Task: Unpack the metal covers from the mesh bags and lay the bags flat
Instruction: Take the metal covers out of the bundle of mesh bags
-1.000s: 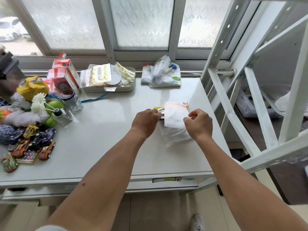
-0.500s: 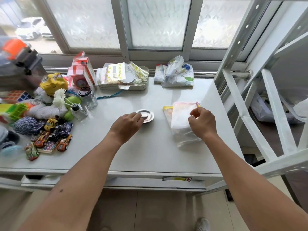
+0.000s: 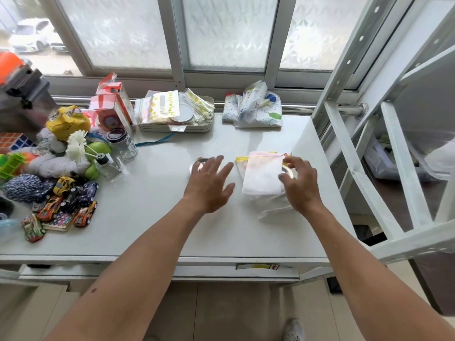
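A white mesh bag [image 3: 262, 174] with a pink top edge lies on a small stack of bags, a yellow-edged one [image 3: 241, 161] showing under it, right of the table's middle. My right hand [image 3: 299, 183] rests on the stack's right side, fingers spread and curled over a metal ring [image 3: 288, 170] that peeks out there. A round metal cover [image 3: 197, 166] lies on the table left of the bags. My left hand [image 3: 210, 184] hovers over it with fingers apart and hides most of it.
Toy cars [image 3: 66, 203], jars [image 3: 121, 143], a yellow toy and yarn crowd the table's left side. A tray [image 3: 197, 127] of zip bags and a folded printed pouch [image 3: 253, 107] sit at the back. A white metal frame [image 3: 354, 153] stands right of the table edge.
My left hand set the metal cover on the table left of the bags and has let go, fingers spread. My right hand lowered onto the bag stack.
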Demonstrator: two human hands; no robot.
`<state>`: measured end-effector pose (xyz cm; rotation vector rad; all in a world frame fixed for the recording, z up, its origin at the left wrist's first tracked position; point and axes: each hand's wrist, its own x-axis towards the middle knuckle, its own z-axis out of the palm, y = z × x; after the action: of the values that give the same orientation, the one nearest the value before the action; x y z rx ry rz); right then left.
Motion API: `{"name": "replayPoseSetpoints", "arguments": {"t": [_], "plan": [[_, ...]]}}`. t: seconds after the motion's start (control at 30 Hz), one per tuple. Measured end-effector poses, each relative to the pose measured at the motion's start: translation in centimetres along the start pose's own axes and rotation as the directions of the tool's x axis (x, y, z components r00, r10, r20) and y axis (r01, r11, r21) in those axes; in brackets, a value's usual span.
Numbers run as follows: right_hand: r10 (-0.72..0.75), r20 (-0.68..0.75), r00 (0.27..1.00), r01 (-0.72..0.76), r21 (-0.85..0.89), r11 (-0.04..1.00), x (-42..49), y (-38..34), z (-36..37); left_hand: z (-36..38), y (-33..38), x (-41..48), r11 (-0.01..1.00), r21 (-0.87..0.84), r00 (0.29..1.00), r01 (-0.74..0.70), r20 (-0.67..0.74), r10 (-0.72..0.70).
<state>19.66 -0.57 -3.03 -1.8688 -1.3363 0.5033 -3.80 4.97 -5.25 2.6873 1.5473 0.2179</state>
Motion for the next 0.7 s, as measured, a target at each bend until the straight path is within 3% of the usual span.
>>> {"name": "replayPoseSetpoints", "arguments": {"t": [0.07,0.1,0.2,0.37,0.7], "plan": [[0.148,-0.163,0.975,-0.135,0.089,0.987,0.6,0.4,-0.4,-0.2,2.4,0.6,0.983,-0.129,0.99,-0.127,0.042,0.134],[0.214,-0.173,0.961,-0.2,0.092,0.975,0.9,0.6,-0.6,-0.1,3.5,0.8,0.972,-0.183,0.982,-0.148,0.086,0.166],[0.325,-0.031,0.945,-0.324,0.027,0.946,1.5,1.3,-0.9,0.6,5.9,1.3,0.96,-0.257,0.973,-0.113,0.165,0.159],[0.356,0.104,0.929,-0.353,-0.046,0.934,2.0,1.3,-1.1,1.4,7.0,1.4,0.962,-0.261,0.987,-0.08,0.117,0.113],[0.402,0.043,0.915,-0.391,-0.156,0.907,2.6,-1.1,-1.7,1.6,7.2,1.1,0.971,-0.237,0.988,-0.03,0.141,0.065]]}}
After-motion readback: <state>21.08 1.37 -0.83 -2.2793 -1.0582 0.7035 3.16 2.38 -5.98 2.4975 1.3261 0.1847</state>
